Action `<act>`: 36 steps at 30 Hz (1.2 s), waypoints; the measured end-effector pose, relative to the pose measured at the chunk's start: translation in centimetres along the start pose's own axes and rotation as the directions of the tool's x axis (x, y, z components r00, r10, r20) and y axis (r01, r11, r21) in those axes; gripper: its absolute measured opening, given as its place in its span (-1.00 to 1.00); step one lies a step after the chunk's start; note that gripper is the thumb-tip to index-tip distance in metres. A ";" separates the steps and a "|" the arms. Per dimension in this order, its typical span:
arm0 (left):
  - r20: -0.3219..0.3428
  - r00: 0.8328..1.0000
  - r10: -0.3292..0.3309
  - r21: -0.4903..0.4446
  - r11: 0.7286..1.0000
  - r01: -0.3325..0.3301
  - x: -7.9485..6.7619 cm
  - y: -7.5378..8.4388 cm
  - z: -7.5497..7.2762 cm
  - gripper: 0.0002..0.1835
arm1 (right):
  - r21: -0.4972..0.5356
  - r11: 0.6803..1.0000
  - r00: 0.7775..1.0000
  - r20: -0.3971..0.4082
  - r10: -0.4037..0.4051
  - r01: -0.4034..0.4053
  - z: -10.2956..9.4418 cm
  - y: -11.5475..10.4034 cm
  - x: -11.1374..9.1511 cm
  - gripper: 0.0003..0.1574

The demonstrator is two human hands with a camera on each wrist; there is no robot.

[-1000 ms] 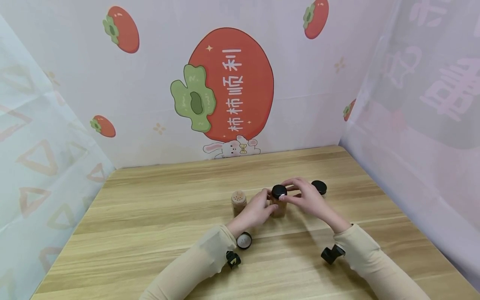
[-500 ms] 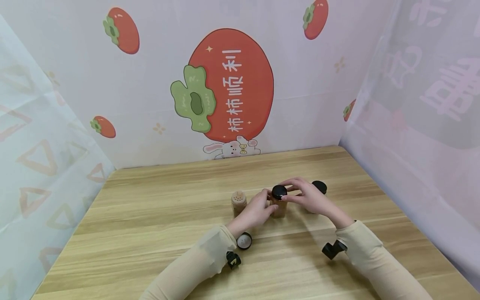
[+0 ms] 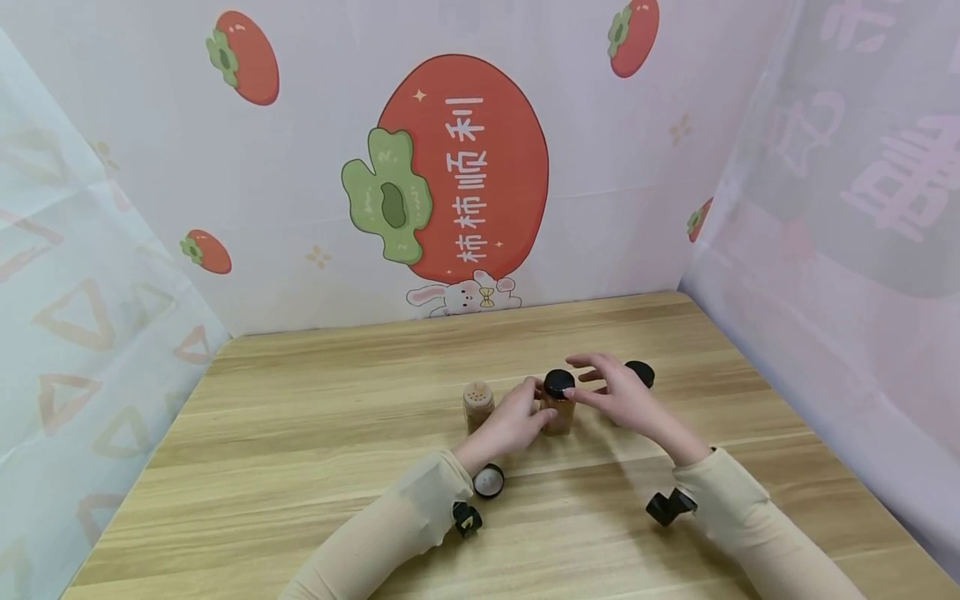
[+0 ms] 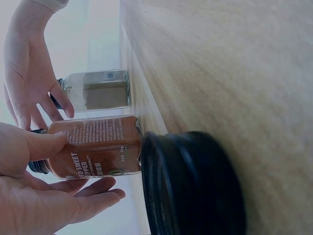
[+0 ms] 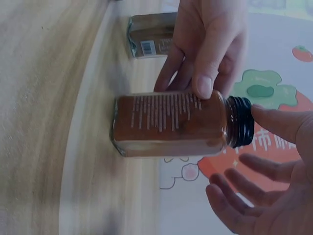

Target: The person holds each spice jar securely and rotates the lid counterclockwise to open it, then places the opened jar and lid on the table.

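Note:
My left hand [image 3: 513, 421] grips a glass spice jar [image 3: 557, 418] of red-brown powder by its body, thumb on the near side and fingers behind. In the left wrist view its label reads in part "SWEET" and "PEPPER". The jar stands upright on the table with a black cap [image 3: 559, 383] on its neck. At that cap is my right hand [image 3: 617, 396], its thumb [image 5: 276, 122] touching the cap's side while the other fingers [image 5: 259, 188] stand apart from it, loosely bent.
A jar with a perforated shaker top [image 3: 477, 398] stands left of the held jar. A loose black cap [image 3: 488, 482] lies inside-up by the left wrist. Behind the right hand is another black-capped jar [image 4: 100, 90] of grey-brown powder. A printed cloth [image 3: 300, 167] rises behind the table.
The right hand's fingers have come away from the cap and spread to the right, leaving the thumb at its edge. The left hand and the jar have stayed put.

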State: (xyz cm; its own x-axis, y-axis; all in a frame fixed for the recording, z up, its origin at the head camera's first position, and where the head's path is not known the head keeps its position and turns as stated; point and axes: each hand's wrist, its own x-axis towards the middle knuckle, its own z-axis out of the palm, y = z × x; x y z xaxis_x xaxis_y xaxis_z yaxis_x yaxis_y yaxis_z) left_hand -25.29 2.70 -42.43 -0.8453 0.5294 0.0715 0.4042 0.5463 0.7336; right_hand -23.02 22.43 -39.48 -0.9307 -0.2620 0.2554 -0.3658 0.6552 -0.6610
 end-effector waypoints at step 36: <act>-0.008 1.000 0.006 -0.003 1.000 -0.006 0.1 0.0 0.0 -0.63 | 0.011 0.998 0.986 0.155 -0.058 0.057 -0.9 0.1 0.4 -0.49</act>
State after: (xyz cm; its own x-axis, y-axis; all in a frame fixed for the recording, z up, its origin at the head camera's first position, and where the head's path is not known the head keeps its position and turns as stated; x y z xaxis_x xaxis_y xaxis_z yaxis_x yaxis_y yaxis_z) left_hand -25.35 2.77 -42.47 -0.8455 0.5277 0.0815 0.4083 0.5408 0.7354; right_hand -23.47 23.04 -38.82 -0.8955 -0.4065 0.1811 -0.4186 0.6311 -0.6531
